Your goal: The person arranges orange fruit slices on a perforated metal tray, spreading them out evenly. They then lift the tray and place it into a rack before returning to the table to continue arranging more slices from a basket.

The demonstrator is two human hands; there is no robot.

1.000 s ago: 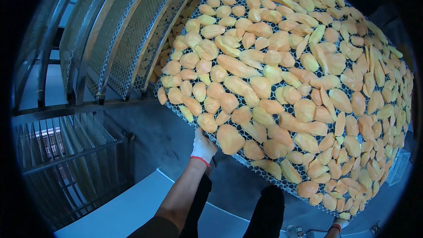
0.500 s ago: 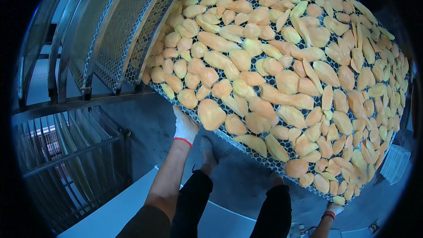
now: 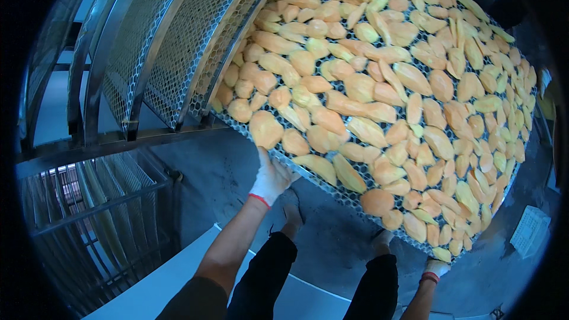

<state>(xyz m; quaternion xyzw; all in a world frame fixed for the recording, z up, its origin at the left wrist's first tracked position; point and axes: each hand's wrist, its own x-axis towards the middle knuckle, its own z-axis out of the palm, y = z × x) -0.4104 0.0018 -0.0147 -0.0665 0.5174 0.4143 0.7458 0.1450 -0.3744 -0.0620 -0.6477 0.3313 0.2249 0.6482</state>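
Observation:
A wide mesh tray (image 3: 345,199) with honeycomb holes carries a layer of peeled orange-yellow slices (image 3: 266,131), elongated and rounded; I cannot tell for certain what produce they are. In a white glove with a red cuff, my left hand (image 3: 272,176) grips the tray's near edge from below, close to the rack; its fingertips are partly under the tray. My right hand (image 3: 437,268), gloved the same way, holds the near right corner, its fingers mostly hidden by the tray. At its left side the tray sits in or against a metal rack (image 3: 112,138).
Several similar mesh trays (image 3: 184,41) stand stacked in the rack on my left. Lower left is another tray-filled rack (image 3: 101,207). A pale crate (image 3: 530,231) lies on the dark floor (image 3: 207,166) at right. My feet are below the tray.
The tray with its slices has slid left, further into the rack. My left hand has shifted right along the tray's edge, and my right hand has moved left with the corner.

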